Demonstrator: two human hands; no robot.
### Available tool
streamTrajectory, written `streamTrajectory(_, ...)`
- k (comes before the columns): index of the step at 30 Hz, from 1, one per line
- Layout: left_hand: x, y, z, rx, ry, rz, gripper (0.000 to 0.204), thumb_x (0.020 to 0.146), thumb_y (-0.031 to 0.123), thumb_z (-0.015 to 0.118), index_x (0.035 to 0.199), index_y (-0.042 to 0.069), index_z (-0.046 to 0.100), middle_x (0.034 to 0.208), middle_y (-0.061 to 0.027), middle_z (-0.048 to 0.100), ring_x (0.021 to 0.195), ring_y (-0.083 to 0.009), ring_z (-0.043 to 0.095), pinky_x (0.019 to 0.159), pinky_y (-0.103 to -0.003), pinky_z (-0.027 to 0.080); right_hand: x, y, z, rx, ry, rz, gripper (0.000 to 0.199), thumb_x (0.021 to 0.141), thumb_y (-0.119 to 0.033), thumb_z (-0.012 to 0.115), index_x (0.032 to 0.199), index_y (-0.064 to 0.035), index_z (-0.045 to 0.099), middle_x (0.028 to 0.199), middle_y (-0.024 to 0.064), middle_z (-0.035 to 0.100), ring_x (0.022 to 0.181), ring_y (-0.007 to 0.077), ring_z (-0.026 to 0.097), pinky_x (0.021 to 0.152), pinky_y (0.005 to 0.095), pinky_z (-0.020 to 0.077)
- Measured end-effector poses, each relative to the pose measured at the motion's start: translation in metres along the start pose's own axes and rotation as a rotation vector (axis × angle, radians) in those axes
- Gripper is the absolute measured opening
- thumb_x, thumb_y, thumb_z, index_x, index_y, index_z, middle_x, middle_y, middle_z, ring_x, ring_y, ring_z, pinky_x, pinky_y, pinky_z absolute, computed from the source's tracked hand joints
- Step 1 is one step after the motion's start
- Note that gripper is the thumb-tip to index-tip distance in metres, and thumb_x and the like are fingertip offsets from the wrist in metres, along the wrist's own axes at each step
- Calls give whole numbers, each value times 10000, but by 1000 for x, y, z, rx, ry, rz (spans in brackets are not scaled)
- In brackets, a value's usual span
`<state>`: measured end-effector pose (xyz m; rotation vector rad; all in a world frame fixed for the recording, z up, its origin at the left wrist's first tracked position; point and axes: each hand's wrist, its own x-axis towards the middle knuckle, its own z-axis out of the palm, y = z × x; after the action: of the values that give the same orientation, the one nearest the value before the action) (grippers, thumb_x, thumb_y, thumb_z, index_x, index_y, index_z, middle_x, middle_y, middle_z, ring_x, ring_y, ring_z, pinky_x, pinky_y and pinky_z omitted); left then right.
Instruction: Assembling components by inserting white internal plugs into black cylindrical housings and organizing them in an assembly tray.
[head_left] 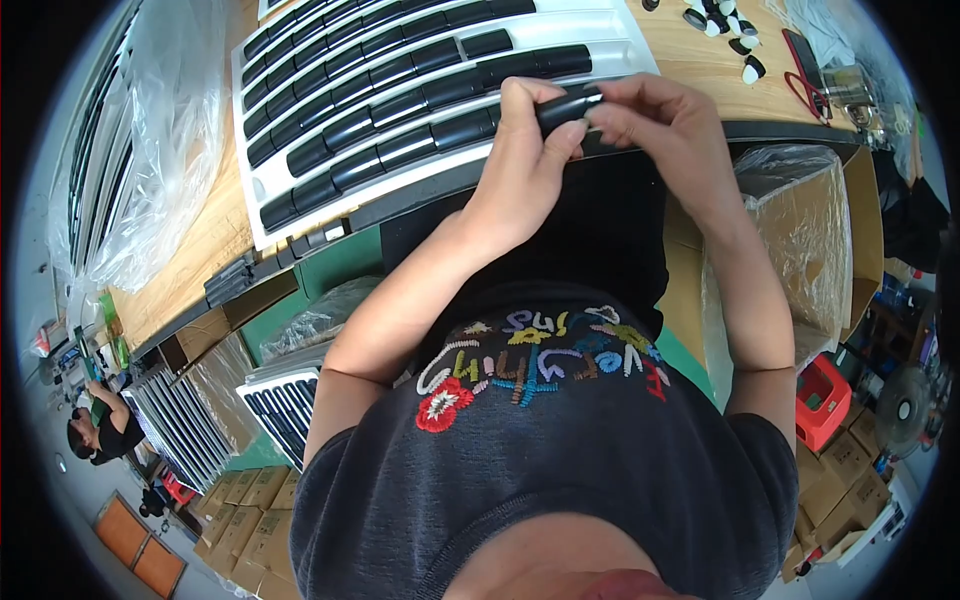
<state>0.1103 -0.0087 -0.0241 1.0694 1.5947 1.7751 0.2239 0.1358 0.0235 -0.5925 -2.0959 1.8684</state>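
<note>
Over the near edge of a white tray (622, 38), my left hand (522, 155) is closed around a short glossy black cylinder (562, 112). The cylinder lies tilted, its right end raised. My right hand (672, 122) pinches at that end with thumb and fingertips; a small pale bit shows there, but what the fingers hold is too small to make out. Rows of similar black cylinders (408, 148) lie end to end in the tray's grooves, just left of my left hand.
Small black-and-white caps (752, 70) and red-handled scissors (808, 98) lie on the wooden table at right. Clear plastic film (185, 140) covers stacked trays at left. A plastic-lined carton (800, 235) stands below the table at right, near a red stool (822, 402). Another person (95, 425) is far left.
</note>
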Motion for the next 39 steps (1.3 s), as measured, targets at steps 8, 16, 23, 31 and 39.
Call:
streamTrajectory(8, 36, -2, -48, 692, 75, 264, 225, 847, -70, 615, 1048, 30, 604, 1013, -151, 541, 852, -310, 551, 780, -382, 477, 55, 58, -69, -364, 380, 42, 278, 867, -215, 758, 1035, 3, 716, 821, 16, 683, 711, 73, 597, 687, 207, 485)
streamTrajectory(16, 97, -33, -84, 1137, -210, 432, 246, 886, 50, 614, 1089, 175, 672, 1016, -114, 524, 974, -306, 513, 832, -418, 458, 66, 79, -57, -776, 474, -165, 286, 839, -313, 771, 856, -30, 734, 794, 62, 633, 722, 174, 593, 666, 310, 461)
streamTrajectory(23, 98, -27, -81, 1164, -297, 341, 129, 909, 66, 618, 1017, 115, 567, 1034, -110, 493, 1002, -286, 502, 885, -404, 427, 74, 81, -84, -880, 384, -341, 246, 898, -276, 678, 965, -47, 740, 815, 103, 616, 755, 242, 582, 724, 353, 470)
streamTrajectory(31, 93, -25, -76, 1109, -96, 418, 279, 838, 130, 731, 1057, 139, 559, 916, -62, 580, 863, -265, 557, 819, -396, 422, 112, 108, -166, -371, 350, -707, 287, 824, -211, 723, 1008, -18, 616, 945, 200, 613, 928, 377, 598, 827, 466, 471)
streamTrajectory(39, 43, -3, -35, -290, 79, -123, 253, 910, 93, 706, 1151, 25, 672, 1017, -63, 718, 970, -102, 672, 772, -206, 507, 43, 36, -68, -176, 416, -131, 231, 965, -153, 639, 1081, 39, 695, 857, 53, 696, 734, 91, 646, 697, 219, 525)
